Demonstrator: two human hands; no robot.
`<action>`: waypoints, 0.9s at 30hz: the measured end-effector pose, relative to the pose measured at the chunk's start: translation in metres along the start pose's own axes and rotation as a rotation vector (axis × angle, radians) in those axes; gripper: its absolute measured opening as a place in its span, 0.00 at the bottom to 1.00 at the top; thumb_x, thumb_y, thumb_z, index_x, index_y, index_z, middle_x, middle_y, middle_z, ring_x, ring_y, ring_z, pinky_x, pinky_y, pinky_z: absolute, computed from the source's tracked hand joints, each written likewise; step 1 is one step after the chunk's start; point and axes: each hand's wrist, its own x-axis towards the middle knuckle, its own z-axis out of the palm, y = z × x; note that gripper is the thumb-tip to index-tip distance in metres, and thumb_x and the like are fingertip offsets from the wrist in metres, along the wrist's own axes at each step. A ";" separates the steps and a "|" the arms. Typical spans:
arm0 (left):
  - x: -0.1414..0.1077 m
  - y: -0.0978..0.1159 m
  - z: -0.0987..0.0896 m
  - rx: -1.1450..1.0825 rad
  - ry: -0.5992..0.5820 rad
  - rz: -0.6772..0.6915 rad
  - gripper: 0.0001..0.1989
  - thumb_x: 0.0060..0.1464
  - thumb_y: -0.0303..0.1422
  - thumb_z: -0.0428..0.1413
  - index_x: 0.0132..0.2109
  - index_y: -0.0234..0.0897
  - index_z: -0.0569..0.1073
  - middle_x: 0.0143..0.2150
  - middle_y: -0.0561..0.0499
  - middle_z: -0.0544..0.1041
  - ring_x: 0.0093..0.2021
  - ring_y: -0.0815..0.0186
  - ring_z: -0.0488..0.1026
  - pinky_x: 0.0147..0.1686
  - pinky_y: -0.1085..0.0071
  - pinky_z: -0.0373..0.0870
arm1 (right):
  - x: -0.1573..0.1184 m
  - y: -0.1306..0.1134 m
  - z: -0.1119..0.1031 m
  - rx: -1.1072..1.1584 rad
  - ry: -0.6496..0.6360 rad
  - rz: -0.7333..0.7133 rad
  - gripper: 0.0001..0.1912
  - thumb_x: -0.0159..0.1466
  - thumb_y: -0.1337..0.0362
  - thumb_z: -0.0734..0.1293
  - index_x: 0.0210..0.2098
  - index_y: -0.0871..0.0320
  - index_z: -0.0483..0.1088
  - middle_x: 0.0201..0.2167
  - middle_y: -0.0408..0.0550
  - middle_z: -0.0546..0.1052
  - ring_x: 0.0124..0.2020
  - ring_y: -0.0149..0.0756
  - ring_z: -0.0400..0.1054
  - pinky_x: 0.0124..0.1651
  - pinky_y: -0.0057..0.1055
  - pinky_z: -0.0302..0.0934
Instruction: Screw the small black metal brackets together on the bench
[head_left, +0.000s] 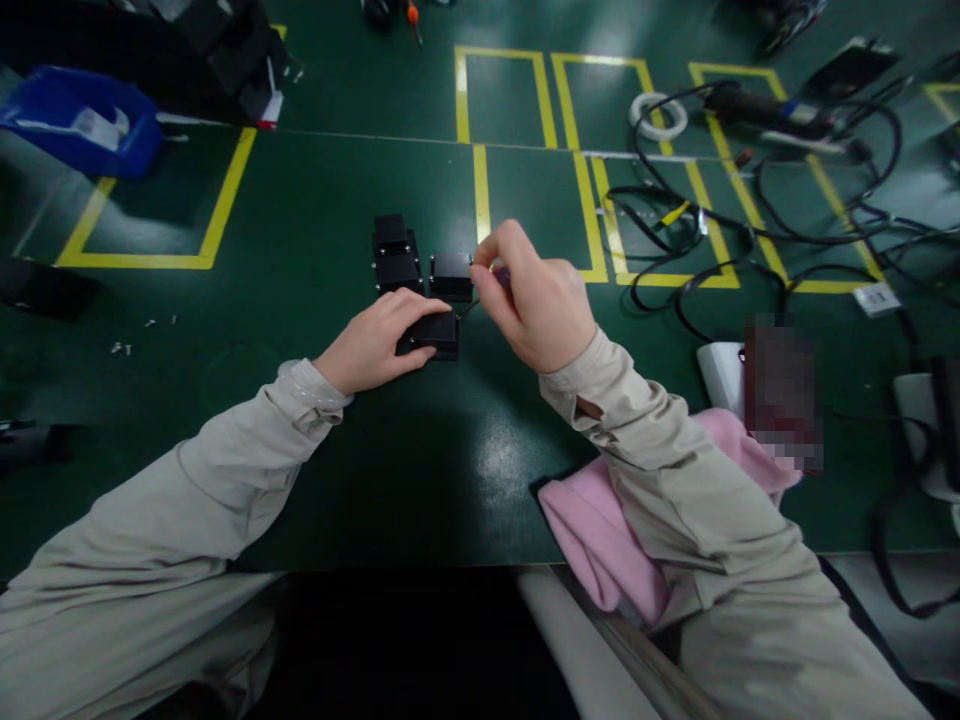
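Clasped black block (435,330) in left hand (386,337) inside near edge of tabletop (397,480), seemingly steadying for tool (470,306) pinched in right hand (538,295).

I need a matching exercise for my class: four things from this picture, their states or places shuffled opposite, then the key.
1. left hand
2. right hand
3. blue bin
4. pink cloth

A. gripping a thin tool
B. partly beneath the right sleeve
C. holding a black block
D. upper left of the picture

Pairs: 1-C, 2-A, 3-D, 4-B
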 end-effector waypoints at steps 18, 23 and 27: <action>0.000 -0.001 -0.001 0.004 0.008 0.031 0.23 0.61 0.37 0.54 0.61 0.36 0.67 0.55 0.43 0.72 0.56 0.54 0.70 0.58 0.57 0.67 | 0.001 -0.001 -0.001 0.012 0.011 0.011 0.19 0.72 0.57 0.49 0.51 0.58 0.65 0.33 0.45 0.76 0.29 0.32 0.72 0.36 0.29 0.59; 0.000 -0.001 0.000 0.006 0.022 0.047 0.23 0.61 0.36 0.54 0.61 0.35 0.68 0.55 0.42 0.72 0.56 0.53 0.70 0.58 0.56 0.68 | 0.001 -0.001 -0.002 -0.022 -0.036 0.020 0.22 0.73 0.53 0.48 0.49 0.58 0.67 0.30 0.45 0.75 0.29 0.33 0.72 0.36 0.29 0.59; 0.000 -0.001 0.000 -0.001 0.017 0.035 0.23 0.61 0.36 0.54 0.61 0.35 0.68 0.55 0.42 0.72 0.56 0.53 0.70 0.58 0.55 0.68 | 0.001 -0.001 0.000 -0.013 0.007 0.031 0.20 0.72 0.58 0.48 0.52 0.59 0.64 0.30 0.45 0.75 0.29 0.32 0.72 0.36 0.29 0.59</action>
